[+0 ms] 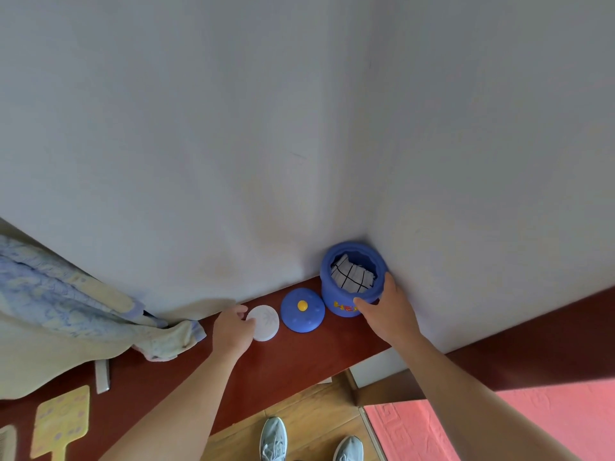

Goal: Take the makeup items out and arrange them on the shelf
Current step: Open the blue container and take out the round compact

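While the left hand [233, 331] closes on the white round case [265, 322], its fingers are curled and they pinch the case at its left rim. The case is a flat pale disc with a faint raised pattern, like a leaf or a star, on its top. It seems to lie flat on the dark red shelf [299, 357], but I cannot tell if it is a little lifted.

Just to the right of this grip, and not touching the case, a blue lid [302, 314] lies on the shelf. It is a low dome with a yellow knob [302, 305] in the middle.

The right hand [386, 314] holds the blue pot [329, 291], which stands upright in the corner of the pale wall [299, 128], just beside the lid. The thumb presses the front of the pot near some yellow letters, and the other fingers wrap around its right side up to the rim. The pot is open, and inside, above this grip, a white pouch [351, 276] with thin black grid lines fills the mouth.

Left of the left hand, a blue and cream cloth [66, 304] hangs over the shelf's end. Below both arms there are grey shoes [273, 439] on a wooden floor [316, 404].
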